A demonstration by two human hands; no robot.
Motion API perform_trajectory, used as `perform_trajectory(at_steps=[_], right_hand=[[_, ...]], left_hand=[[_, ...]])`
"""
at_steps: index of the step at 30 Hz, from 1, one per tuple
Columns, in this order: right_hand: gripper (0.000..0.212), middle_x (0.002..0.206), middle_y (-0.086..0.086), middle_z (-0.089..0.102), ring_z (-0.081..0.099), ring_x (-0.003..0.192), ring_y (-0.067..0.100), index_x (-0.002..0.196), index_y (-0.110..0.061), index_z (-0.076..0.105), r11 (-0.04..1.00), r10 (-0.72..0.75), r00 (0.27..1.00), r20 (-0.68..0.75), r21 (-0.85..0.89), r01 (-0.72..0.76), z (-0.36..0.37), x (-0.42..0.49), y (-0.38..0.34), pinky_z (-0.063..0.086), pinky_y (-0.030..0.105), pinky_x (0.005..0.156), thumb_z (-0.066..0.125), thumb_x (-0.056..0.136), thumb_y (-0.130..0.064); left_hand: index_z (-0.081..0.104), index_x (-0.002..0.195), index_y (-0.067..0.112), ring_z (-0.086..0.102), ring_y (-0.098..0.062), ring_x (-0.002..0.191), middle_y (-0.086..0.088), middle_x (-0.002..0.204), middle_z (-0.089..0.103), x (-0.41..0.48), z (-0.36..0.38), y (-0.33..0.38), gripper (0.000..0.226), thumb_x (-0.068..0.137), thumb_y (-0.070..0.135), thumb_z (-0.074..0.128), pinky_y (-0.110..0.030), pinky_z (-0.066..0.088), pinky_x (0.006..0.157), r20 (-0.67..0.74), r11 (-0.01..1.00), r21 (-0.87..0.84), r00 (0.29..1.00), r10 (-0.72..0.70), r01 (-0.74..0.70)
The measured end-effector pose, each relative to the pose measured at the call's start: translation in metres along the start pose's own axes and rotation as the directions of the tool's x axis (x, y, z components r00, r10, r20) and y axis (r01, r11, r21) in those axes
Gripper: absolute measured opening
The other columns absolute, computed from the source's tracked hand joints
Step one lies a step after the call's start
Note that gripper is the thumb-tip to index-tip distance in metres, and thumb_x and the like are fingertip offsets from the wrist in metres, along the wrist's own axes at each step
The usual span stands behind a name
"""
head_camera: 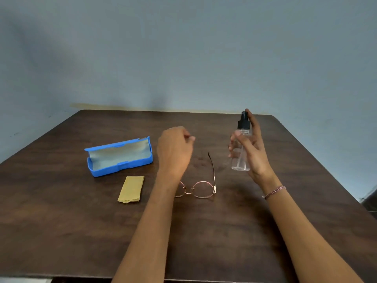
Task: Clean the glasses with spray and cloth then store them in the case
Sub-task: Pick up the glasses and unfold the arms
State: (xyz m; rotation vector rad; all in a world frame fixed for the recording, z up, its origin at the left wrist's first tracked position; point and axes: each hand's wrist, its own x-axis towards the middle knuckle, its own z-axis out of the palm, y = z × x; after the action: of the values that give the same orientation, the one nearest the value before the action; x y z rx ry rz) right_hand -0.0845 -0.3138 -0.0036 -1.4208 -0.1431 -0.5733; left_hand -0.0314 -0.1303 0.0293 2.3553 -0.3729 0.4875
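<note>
Thin pink-rimmed glasses (202, 189) lie on the dark wooden table (61, 221), arms unfolded and pointing away from me; my left forearm covers their left lens. My right hand (255, 152) holds a clear spray bottle (240, 158) with a black nozzle upright above the table, to the right of the glasses, index finger at the nozzle top. My left hand (175, 150) hovers loosely curled above the glasses, holding nothing. A folded yellow cloth (131, 189) lies left of the glasses. Behind the cloth stands the blue case (120, 158), lid up, grey lining showing.
A plain blue-grey wall (183, 58) rises behind the table's far edge. The table's right corner falls away near a dark object (370, 201) at the frame's right side.
</note>
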Motion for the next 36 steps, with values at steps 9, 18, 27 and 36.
perform_trajectory(at_steps=[9,18,27,36], right_hand=[[0.068,0.081,0.012,0.052,0.054,0.059,0.020,0.140,-0.042,0.034,0.998,0.050,0.999,0.004,-0.023,-0.050,0.000,-0.002,0.003,0.052,0.033,0.053,0.063,0.083,-0.019],[0.067,0.080,0.011,0.057,0.055,0.058,0.021,0.142,-0.037,0.032,0.996,0.060,0.998,-0.021,-0.057,-0.062,-0.003,-0.002,0.005,0.052,0.033,0.053,0.060,0.087,-0.013],[0.065,0.085,0.013,0.056,0.056,0.060,0.020,0.138,-0.042,0.036,0.995,0.073,0.994,-0.080,-0.060,-0.078,-0.011,0.000,0.007,0.052,0.034,0.054,0.063,0.086,-0.015],[0.069,0.097,0.013,0.061,0.062,0.066,0.014,0.139,-0.039,0.035,0.989,0.051,0.971,-0.232,-0.125,-0.082,-0.019,0.004,0.009,0.055,0.030,0.053,0.067,0.085,-0.010]], left_hand=[[0.064,0.091,0.011,0.060,-0.027,0.097,-0.008,0.096,0.066,-0.023,-0.018,-0.042,0.039,0.079,0.048,0.069,-0.032,0.041,0.067,0.230,0.872,0.456,0.922,-0.310,0.180],[0.067,0.088,0.013,0.066,-0.023,0.089,-0.007,0.091,0.069,-0.025,-0.015,-0.054,0.025,0.071,0.027,0.078,-0.035,0.053,0.077,0.314,0.883,0.392,0.865,-0.391,0.257],[0.069,0.086,0.013,0.068,-0.018,0.071,-0.005,0.073,0.069,-0.016,-0.005,-0.050,0.012,0.083,0.024,0.070,-0.037,0.056,0.078,0.269,0.942,0.115,0.903,-0.335,0.315],[0.062,0.081,0.019,0.066,-0.007,0.057,0.005,0.080,0.067,0.009,0.008,-0.021,0.009,0.088,0.014,0.064,-0.021,0.050,0.055,0.086,0.949,-0.300,0.994,-0.075,0.097]])
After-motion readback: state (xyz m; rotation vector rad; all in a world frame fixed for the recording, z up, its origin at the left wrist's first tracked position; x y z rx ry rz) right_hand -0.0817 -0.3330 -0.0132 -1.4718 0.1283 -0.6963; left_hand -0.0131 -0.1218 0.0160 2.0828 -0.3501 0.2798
